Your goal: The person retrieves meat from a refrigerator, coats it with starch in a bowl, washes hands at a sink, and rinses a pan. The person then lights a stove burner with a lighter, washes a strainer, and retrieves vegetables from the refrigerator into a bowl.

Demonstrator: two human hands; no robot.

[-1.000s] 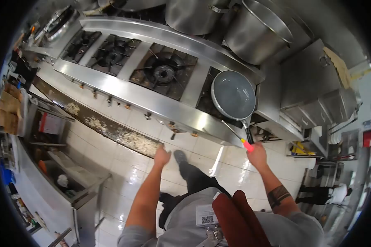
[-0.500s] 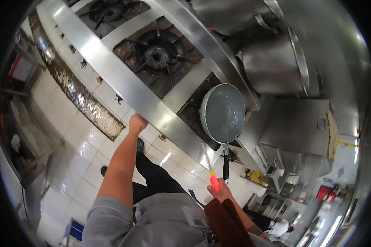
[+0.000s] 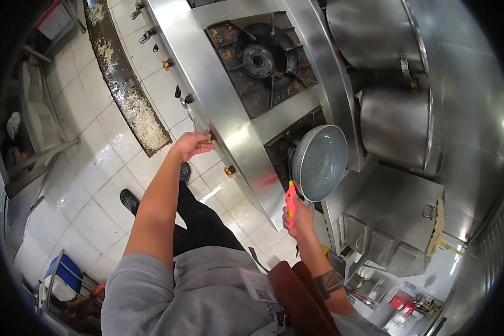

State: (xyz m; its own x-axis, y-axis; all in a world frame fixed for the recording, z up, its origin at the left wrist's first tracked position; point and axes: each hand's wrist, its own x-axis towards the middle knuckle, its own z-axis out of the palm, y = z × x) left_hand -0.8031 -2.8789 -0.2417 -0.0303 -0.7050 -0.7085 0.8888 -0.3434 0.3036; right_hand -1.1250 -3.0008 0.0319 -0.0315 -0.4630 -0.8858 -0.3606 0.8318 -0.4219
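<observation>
My right hand is closed around a pink-red gas lighter with a yellow part near its tip. The lighter points at the burner beneath a grey speckled frying pan, which sits tilted on the stove; its handle is mostly hidden behind my hand. At the stove's front edge, my left hand pinches a small gas knob, largely covered by the fingers. I cannot see a flame.
A bare burner lies beyond the pan. Large steel pots stand at the back right. More knobs line the stove front. A floor drain channel with pale debris runs at left on wet tiles.
My right hand has brought the lighter up from below the pan handle to the burner under the pan. My left hand has gone from a fist to a pinch on the knob. The view has shifted.
</observation>
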